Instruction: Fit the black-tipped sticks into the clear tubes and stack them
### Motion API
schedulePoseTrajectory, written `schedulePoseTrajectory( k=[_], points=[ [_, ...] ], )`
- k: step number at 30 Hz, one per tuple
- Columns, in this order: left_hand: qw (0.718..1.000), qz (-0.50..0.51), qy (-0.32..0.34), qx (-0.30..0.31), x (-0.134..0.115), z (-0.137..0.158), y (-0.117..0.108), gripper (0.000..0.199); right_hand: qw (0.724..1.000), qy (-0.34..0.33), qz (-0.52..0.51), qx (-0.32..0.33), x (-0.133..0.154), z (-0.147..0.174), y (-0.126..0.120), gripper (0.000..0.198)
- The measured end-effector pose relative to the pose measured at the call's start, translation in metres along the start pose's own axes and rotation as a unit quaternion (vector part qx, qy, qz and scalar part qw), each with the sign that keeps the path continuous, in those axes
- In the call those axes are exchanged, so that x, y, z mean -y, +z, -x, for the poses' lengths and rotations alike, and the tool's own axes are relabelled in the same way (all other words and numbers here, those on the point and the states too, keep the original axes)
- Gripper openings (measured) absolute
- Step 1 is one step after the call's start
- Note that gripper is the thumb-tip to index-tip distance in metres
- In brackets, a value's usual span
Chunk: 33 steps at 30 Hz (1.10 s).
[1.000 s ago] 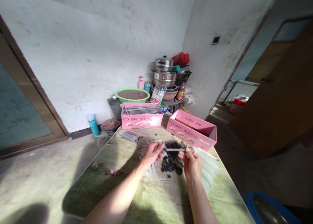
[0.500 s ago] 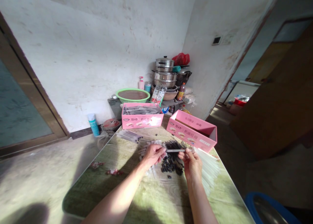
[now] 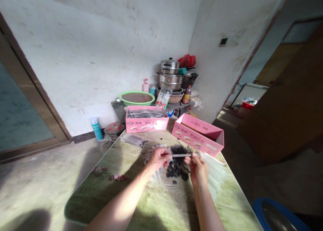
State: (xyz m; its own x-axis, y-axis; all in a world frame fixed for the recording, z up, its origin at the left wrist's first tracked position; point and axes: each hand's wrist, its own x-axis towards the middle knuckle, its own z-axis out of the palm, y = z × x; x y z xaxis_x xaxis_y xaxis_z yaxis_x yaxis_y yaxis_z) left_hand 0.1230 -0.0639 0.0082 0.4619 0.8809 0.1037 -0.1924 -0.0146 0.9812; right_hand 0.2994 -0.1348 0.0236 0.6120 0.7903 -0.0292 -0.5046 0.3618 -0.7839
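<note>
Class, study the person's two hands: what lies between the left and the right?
In the head view, a thin grey tube spans from the left hand to the right hand; small black pieces lie below.

Grn tbl (image 3: 166,204) holds 2 pink boxes (image 3: 141,126), blk bits (image 3: 177,171), whitish tubes (image 3: 216,173).

- Left forearm (image 3: 124,198) is bare and extends diagonally forward and inward.
- Left hand (image 3: 159,158) is closed in a pinch grip.
- Right forearm (image 3: 207,204) is bare and extends more directly forward.
- Right hand (image 3: 199,167) also forms a pinch, opposite and apart from the left hand.
</note>
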Motion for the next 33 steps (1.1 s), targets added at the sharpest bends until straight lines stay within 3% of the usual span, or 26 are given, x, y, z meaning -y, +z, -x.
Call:
schedulePoseTrajectory(
  k=[4, 7, 8, 11, 15, 22, 25, 29, 33],
  points=[
    [0.995, -0.024, 0.053, -0.079, -0.008, -0.006, -0.018, 0.047, 1.0, 0.013, -0.001, 0.003, 0.002, 0.001, 0.0, 0.045],
    [0.968, -0.192, 0.078, -0.144, -0.016, -0.007, -0.035, 0.015, 0.999, 0.027, -0.001, 0.016, 0.003, 0.0, -0.001, 0.045],
    [0.955, -0.246, 0.082, -0.144, -0.018, -0.007, -0.039, 0.005, 0.999, 0.031, 0.0, 0.02, 0.004, 0.0, -0.002, 0.044],
    [0.93, -0.336, 0.088, -0.12, -0.021, -0.003, -0.041, 0.013, 0.999, 0.042, 0.012, 0.03, 0.003, 0.0, -0.003, 0.043],
    [0.915, -0.375, 0.102, -0.109, -0.021, 0.002, -0.035, 0.008, 0.997, 0.058, 0.038, 0.042, 0.001, 0.001, -0.003, 0.046],
    [0.88, -0.462, 0.079, -0.077, -0.023, 0.005, -0.034, 0.02, 0.994, 0.052, 0.069, 0.073, -0.001, 0.009, 0.004, 0.051],
    [0.903, -0.416, 0.073, -0.076, -0.02, 0.004, -0.03, 0.019, 0.986, 0.059, 0.126, 0.09, -0.002, 0.012, 0.006, 0.057],
    [0.97, -0.202, 0.064, -0.122, -0.017, -0.003, -0.026, 0.006, 0.957, 0.1, 0.212, 0.169, -0.004, 0.017, 0.011, 0.054],
    [0.988, -0.049, 0.059, -0.137, -0.02, -0.005, -0.025, 0.022, 0.935, 0.109, 0.239, 0.238, -0.008, 0.023, 0.015, 0.049]
  ],
)
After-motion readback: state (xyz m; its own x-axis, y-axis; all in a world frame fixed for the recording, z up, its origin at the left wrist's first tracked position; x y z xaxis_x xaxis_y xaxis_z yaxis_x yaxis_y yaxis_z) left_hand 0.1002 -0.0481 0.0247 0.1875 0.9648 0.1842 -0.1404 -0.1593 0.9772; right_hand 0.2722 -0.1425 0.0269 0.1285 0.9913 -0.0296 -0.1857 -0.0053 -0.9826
